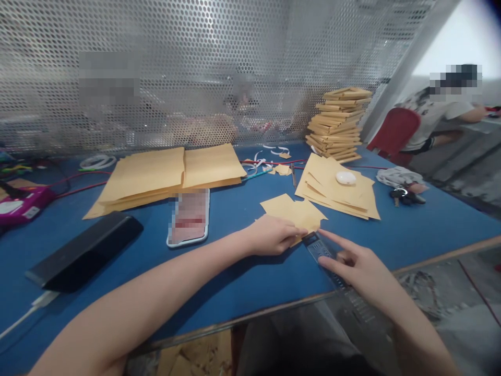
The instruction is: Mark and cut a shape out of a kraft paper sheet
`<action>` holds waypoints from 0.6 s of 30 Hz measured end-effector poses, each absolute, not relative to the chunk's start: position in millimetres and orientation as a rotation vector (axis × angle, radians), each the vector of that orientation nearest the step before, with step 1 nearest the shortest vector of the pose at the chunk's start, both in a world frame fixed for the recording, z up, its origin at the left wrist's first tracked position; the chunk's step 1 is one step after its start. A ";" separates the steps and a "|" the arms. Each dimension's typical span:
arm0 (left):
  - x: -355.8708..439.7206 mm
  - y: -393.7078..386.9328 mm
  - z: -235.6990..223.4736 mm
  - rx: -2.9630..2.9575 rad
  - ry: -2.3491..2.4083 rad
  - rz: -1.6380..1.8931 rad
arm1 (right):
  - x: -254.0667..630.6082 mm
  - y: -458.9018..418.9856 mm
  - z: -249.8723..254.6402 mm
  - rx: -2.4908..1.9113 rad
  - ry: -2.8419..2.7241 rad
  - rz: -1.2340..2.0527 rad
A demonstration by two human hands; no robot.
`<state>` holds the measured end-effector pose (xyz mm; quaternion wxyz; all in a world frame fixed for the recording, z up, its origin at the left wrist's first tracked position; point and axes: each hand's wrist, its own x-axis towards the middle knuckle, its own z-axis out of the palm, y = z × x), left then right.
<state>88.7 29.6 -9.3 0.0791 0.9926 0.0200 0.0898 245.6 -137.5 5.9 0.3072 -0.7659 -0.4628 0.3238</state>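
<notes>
A notched piece of kraft paper (293, 208) lies on the blue table. My left hand (276, 235) rests on its near edge, fingers curled and pressed down, holding it against the tabletop. A clear plastic ruler (319, 251) lies aslant, its far end at the paper's near corner and its other end reaching past the table edge. My right hand (352, 263) grips this ruler, the thumb on top and the index finger stretched along its far side to the paper. The curled fingers of the right hand partly hide the ruler's underside.
Kraft sheets (148, 172) lie at the back left, near a phone (190, 216) and a black power bank (88, 250). At the right are more sheets (360, 196) under a white case (346, 178), a tall folded stack (338, 122) and keys (407, 197). A person (438, 115) sits beyond.
</notes>
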 end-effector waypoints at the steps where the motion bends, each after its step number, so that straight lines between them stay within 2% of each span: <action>1: 88.6 29.6 -9.2 2.973 0.057 0.268 | 246.0 -137.2 5.2 -2.028 -1.234 0.857; 18: 88.9 30.0 -9.9 2.970 0.026 0.274 | 238.9 -138.2 6.4 -2.148 -1.410 0.767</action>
